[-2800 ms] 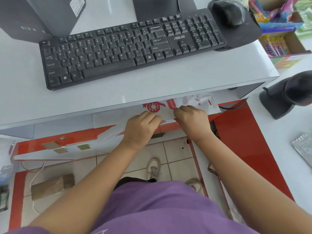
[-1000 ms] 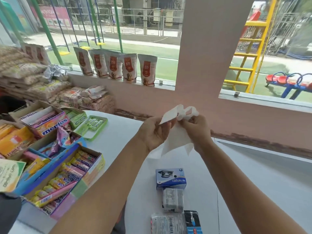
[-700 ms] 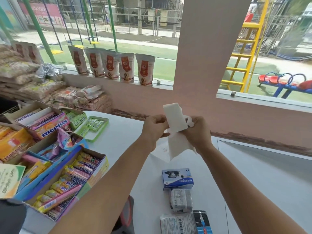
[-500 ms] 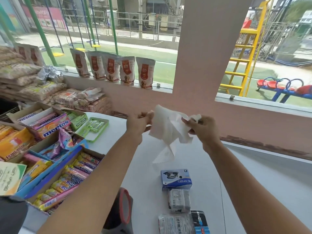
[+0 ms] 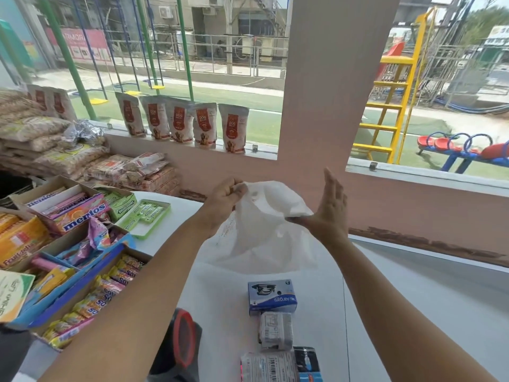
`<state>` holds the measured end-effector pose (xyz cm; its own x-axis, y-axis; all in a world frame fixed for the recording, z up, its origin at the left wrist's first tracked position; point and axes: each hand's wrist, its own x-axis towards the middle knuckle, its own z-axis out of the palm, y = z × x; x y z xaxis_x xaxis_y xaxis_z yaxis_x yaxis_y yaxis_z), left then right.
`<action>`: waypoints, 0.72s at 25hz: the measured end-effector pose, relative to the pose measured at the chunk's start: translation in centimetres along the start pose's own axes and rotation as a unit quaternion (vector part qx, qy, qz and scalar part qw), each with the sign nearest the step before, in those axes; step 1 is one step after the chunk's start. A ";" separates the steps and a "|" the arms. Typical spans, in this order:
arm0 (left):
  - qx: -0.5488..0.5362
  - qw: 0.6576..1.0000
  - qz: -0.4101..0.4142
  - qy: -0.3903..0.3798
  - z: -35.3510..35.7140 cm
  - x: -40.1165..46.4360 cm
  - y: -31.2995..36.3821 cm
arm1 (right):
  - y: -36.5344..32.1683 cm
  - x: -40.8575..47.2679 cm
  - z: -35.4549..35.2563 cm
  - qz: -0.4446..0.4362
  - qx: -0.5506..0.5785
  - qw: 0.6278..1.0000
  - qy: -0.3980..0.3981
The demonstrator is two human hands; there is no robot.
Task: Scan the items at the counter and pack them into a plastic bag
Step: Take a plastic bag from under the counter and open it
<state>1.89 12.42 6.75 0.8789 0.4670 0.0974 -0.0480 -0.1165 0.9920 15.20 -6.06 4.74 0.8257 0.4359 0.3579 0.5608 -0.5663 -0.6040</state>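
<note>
A thin white plastic bag (image 5: 264, 230) hangs spread in the air above the white counter (image 5: 413, 293). My left hand (image 5: 227, 199) pinches its upper left edge. My right hand (image 5: 329, 210) holds the right edge with the thumb while its fingers stand straight up. Below the bag lie the items in a row: a blue Kangaro box (image 5: 272, 296), a small grey wrapped packet (image 5: 275, 330), and a flat blister pack with a barcode (image 5: 279, 366) at the bottom edge. The black barcode scanner with a red window (image 5: 184, 343) stands by my left forearm.
Open cardboard boxes of Mentos and other sweets (image 5: 68, 235) crowd the counter's left side, with a green tray of gum (image 5: 144, 213) behind them. Stacked snack bags (image 5: 49, 150) and dog-food pouches (image 5: 192, 124) line the window sill.
Earlier I pulled the folded bag from under the desk. Over the last second my hands moved apart and the bag unfolded from a small wad into a wide open sheet.
</note>
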 end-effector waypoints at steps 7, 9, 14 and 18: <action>0.240 0.930 0.043 0.275 1.4 0.8 0.0 | -0.3 0.8 0.7 0.059 0.097 0.993 -0.035; 0.276 0.880 0.082 0.377 3.7 -1.5 -1.0 | 0.2 0.3 1.1 0.110 0.104 0.988 -0.002; 0.253 0.910 -0.064 0.323 9.6 -5.8 -3.9 | 0.1 -0.6 2.4 0.144 0.107 0.984 0.012; 0.197 0.874 -0.172 0.410 10.3 -7.1 -5.4 | 0.2 -1.4 2.5 0.155 0.096 0.982 0.043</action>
<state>0.78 0.71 -0.08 0.1647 0.9862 -0.0166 0.4613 -0.0622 0.8851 13.97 -4.98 2.34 0.9616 0.1980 0.1900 0.2671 -0.5161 -0.8138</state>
